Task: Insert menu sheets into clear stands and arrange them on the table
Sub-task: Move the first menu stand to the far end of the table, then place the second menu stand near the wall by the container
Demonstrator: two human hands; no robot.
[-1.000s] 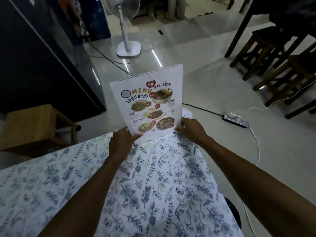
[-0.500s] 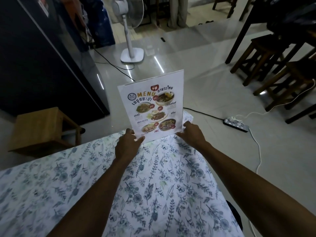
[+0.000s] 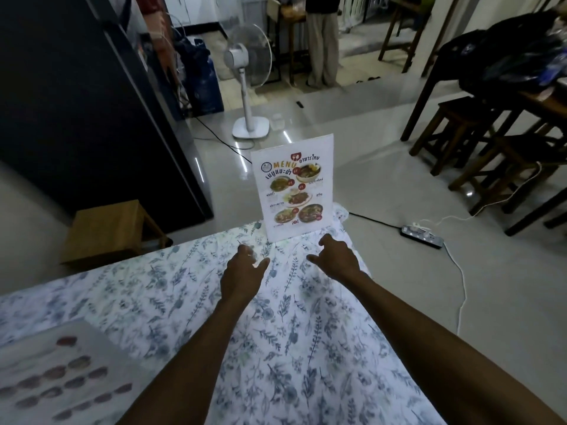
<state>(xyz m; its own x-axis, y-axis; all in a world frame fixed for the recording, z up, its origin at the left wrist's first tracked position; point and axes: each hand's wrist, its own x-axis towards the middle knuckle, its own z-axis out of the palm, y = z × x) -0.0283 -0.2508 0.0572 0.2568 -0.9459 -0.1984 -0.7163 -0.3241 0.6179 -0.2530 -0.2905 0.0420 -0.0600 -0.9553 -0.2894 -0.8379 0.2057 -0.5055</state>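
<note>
Both hands (image 3: pixel 290 265) now spread and off the stand (image 3: pixel 296 188), left upright near the surface (image 3: pixel 153 302) corner, seemingly placed.

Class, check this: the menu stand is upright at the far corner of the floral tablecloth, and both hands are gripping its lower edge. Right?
Not quite. The menu stand is upright at the tablecloth's far corner, but the head view shows the left hand and right hand open and clear of it.

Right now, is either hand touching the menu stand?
Apart. The head view shows tablecloth between the menu stand and both the left hand and right hand.
</note>
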